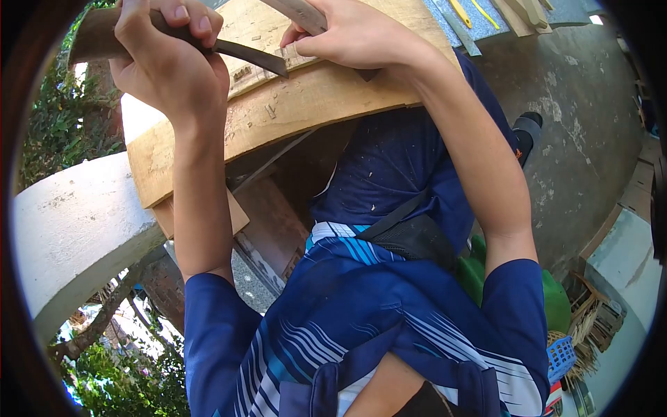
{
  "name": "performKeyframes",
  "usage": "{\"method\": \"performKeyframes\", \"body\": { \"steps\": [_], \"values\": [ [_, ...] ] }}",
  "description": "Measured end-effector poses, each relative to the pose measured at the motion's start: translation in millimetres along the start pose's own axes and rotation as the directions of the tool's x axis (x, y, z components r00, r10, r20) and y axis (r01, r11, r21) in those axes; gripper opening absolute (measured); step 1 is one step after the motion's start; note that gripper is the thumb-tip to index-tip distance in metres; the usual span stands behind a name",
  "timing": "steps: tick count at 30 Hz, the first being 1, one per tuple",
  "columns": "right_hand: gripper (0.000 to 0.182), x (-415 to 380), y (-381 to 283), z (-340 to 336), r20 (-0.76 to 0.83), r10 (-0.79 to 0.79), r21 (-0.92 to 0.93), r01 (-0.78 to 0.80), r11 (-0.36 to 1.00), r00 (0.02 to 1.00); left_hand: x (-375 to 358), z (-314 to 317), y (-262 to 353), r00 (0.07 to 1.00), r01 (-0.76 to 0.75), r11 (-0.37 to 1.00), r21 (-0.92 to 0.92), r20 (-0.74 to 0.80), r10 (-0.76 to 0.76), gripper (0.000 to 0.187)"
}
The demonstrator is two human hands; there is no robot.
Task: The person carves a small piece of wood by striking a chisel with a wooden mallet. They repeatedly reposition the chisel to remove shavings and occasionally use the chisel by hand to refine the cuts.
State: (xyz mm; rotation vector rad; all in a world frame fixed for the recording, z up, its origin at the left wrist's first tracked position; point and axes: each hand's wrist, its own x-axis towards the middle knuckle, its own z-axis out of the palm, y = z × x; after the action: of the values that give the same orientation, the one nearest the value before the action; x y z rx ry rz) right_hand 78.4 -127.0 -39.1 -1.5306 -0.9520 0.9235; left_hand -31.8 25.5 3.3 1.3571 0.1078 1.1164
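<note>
Foliage (48,132) and a pale curved wall (76,215) fill the left edge. Next, the left hand (167,62) has its fingers curled tight round the wooden handle of a chisel (250,57), whose dark blade runs rightward, long axis nearly level, tip touching the plank (278,115). Just right of the tip, the right hand (351,35) rests on the plank, fingers pinching a wooden stick (302,14). Below is a blue shirt (361,306); far right, concrete floor (577,139)
</note>
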Motion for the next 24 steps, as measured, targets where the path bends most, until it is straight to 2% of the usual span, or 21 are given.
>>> {"method": "performKeyframes", "body": {
  "steps": [2, 5, 14, 17, 19, 21, 22, 23, 24],
  "values": [
    [0.015, -1.2, -1.2, -0.5, 0.004, 0.015, 0.014, -0.015, 1.000, 1.000, 0.0, 1.6, -0.6, 1.000, -0.009, 1.000, 0.018, -0.004, 0.009, 0.034],
    [0.015, 3.6, 6.0, 0.9, -0.007, -0.042, -0.030, 0.042, 0.999, 0.999, -0.8, 3.9, -0.4, 1.000, -0.025, 0.999, 0.031, 0.008, 0.025, 0.034],
    [0.016, 1.4, 1.3, 0.2, 0.010, -0.007, -0.028, 0.007, 1.000, 1.000, -6.1, 9.4, -2.3, 0.996, -0.092, 0.992, 0.086, 0.020, 0.091, 0.029],
    [0.025, 5.5, 6.8, -1.8, 0.008, -0.017, -0.048, 0.017, 0.999, 1.000, -9.9, 9.0, -3.2, 0.992, -0.125, 0.989, 0.082, 0.042, 0.122, 0.029],
    [0.039, -5.2, 3.4, 10.9, -0.265, -0.209, -0.298, 0.126, 0.946, 0.941, -11.4, 9.2, -4.4, 0.989, -0.142, 0.988, 0.064, 0.046, 0.139, 0.028],
    [0.053, -6.8, -1.4, 0.1, -0.322, -0.284, -0.336, 0.171, 0.926, 0.903, -14.7, 11.6, -5.4, 0.987, -0.162, 0.986, 0.044, 0.027, 0.161, 0.026],
    [0.060, -9.9, -7.6, -21.2, -0.265, -0.246, -0.241, 0.182, 0.953, 0.932, -15.9, 12.7, -5.6, 0.989, -0.148, 0.989, 0.028, 0.016, 0.147, 0.024],
    [0.060, -31.2, -37.6, -28.1, -0.337, -0.108, -0.307, -0.001, 0.952, 0.935, -15.9, 14.1, -6.0, 0.991, -0.137, 0.991, 0.012, 0.003, 0.137, 0.023],
    [0.060, -45.2, -53.5, -33.4, -0.380, -0.203, -0.322, 0.077, 0.944, 0.903, -15.0, 15.2, -6.3, 0.991, -0.130, 0.991, -0.003, -0.013, 0.130, 0.021]
  ]
}}
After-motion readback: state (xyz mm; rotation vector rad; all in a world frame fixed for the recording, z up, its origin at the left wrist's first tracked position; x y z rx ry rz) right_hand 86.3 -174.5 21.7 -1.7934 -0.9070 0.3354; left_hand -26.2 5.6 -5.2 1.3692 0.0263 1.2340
